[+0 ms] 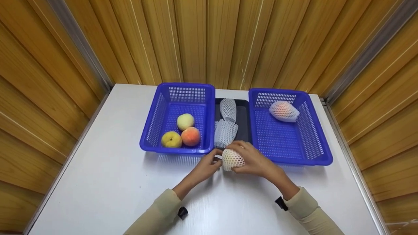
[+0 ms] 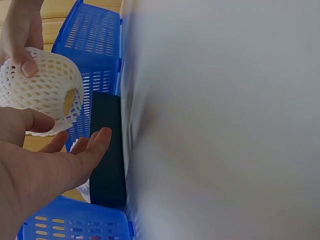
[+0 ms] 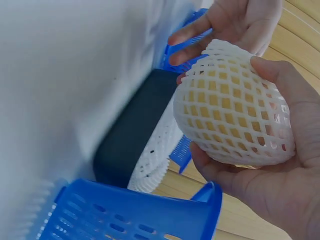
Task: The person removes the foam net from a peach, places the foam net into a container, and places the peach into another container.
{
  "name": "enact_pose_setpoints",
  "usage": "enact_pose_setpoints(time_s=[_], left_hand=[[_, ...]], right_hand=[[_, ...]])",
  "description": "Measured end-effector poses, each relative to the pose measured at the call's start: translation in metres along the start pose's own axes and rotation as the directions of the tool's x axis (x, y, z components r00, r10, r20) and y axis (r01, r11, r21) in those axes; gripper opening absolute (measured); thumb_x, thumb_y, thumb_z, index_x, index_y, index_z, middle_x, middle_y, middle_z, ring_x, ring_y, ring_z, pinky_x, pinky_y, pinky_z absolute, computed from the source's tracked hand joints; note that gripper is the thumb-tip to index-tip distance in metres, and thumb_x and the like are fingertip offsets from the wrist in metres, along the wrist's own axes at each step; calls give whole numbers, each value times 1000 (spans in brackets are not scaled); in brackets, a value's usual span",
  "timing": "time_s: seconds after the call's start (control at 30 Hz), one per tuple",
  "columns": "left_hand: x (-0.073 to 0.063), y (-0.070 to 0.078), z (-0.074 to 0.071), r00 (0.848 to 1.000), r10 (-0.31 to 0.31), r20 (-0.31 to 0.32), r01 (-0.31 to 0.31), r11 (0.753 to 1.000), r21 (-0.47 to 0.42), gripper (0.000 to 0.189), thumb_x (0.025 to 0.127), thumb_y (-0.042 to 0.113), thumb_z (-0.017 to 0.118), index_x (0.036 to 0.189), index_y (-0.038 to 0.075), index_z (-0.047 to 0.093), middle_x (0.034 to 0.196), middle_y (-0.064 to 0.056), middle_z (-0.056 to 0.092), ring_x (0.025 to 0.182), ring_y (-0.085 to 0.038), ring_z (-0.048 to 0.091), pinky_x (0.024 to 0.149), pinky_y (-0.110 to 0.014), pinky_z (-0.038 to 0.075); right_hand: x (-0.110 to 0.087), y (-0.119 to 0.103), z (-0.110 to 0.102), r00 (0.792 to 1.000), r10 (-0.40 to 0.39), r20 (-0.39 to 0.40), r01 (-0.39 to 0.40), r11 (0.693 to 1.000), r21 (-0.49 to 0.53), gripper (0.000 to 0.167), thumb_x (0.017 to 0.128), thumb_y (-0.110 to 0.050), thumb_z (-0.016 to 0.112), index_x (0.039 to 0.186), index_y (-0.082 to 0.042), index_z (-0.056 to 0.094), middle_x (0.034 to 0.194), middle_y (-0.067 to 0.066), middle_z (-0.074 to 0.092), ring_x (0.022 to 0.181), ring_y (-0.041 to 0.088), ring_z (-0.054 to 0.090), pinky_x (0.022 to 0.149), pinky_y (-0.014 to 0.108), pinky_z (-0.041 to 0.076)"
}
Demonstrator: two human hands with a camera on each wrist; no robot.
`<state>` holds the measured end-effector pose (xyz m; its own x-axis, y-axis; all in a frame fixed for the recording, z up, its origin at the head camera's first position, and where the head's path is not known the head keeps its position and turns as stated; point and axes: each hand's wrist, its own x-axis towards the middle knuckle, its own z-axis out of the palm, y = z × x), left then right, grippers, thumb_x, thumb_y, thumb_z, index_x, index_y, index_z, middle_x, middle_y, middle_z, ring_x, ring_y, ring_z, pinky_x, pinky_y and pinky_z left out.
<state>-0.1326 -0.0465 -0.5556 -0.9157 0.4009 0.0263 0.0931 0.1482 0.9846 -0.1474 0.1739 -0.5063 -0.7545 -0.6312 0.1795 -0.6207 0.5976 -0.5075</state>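
Note:
A peach in a white foam net (image 1: 233, 159) is held up in my right hand (image 1: 256, 161), thumb and fingers curled round it. Yellow skin shows through the mesh in the right wrist view, where the netted peach (image 3: 225, 112) fills the grip. My left hand (image 1: 205, 167) is at the peach's left side, its fingers loosely spread. In the left wrist view, the left thumb (image 2: 37, 120) lies right by the net's lower edge, where an opening bares some of the fruit. Empty foam nets (image 1: 226, 132) lie in the black tray (image 1: 242, 127) just beyond the hands.
On the left stands a blue basket (image 1: 178, 150) with three bare peaches (image 1: 190, 136). A second blue basket (image 1: 290, 161) on the right contains one netted peach (image 1: 283, 111). The white table (image 1: 107, 169) is bordered by wood-look panels (image 1: 222, 42) at back and sides.

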Motion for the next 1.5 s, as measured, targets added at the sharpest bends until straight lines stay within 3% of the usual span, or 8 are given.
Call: enact_pose_setpoints(time_s=[0.17,0.4,0.57,0.7,0.87,1.1,1.33,1.5], left_hand=[[-7,10,-8,998,23,51,-25,999,28,25,99,-2,52,124,-4,56,129,-22,60,108,-34,66,86,-52,58],[5,-28,-10,997,10,71,-18,995,103,26,102,10,56,127,5,60,129,-11,64,104,-20,68,83,-30,56],[5,-28,-12,998,8,67,-14,995,98,26,102,10,57,127,4,60,129,-12,63,104,-26,67,82,-34,55],[6,-31,-15,996,21,81,-30,994,109,26,102,9,56,126,3,60,128,-13,63,108,-29,65,89,-40,53],[8,-35,-20,993,45,107,-60,987,150,25,101,6,55,125,-1,60,126,-16,64,113,-30,61,98,-43,50],[10,-36,-22,992,40,122,-61,983,174,27,100,4,55,126,-3,60,126,-16,64,109,-27,63,97,-42,52],[13,-36,-24,990,50,134,-69,987,144,28,99,2,56,126,-3,60,126,-18,63,115,-33,63,101,-46,51],[16,-40,-23,991,53,123,-66,992,109,27,99,1,57,125,-4,60,126,-20,63,113,-35,63,97,-47,52]], right_hand=[[-4,5,8,999,-1,37,-1,999,44,69,74,-26,86,137,-21,60,138,5,56,125,31,52,99,52,50],[-11,13,16,996,15,86,-20,998,56,68,76,-28,85,139,-20,60,140,8,55,129,34,50,103,56,47],[-10,17,14,993,7,116,-11,1000,29,69,76,-28,85,140,-21,58,140,9,54,128,34,51,103,56,48],[-8,19,13,990,12,137,-12,1000,0,71,77,-28,85,141,-22,57,141,9,54,129,35,50,105,57,46],[-7,22,15,989,2,151,4,999,-43,72,76,-26,86,141,-19,57,140,10,55,129,35,51,107,56,45],[-3,26,25,979,-53,197,70,994,-82,73,76,-27,87,141,-13,57,137,8,57,123,31,54,105,50,48],[5,31,27,976,60,211,-44,996,-81,73,77,-28,86,142,-14,57,141,14,55,128,38,52,107,56,45],[9,32,29,974,92,206,-78,994,-73,71,77,-27,85,141,-14,57,140,16,55,126,40,53,104,57,47]])
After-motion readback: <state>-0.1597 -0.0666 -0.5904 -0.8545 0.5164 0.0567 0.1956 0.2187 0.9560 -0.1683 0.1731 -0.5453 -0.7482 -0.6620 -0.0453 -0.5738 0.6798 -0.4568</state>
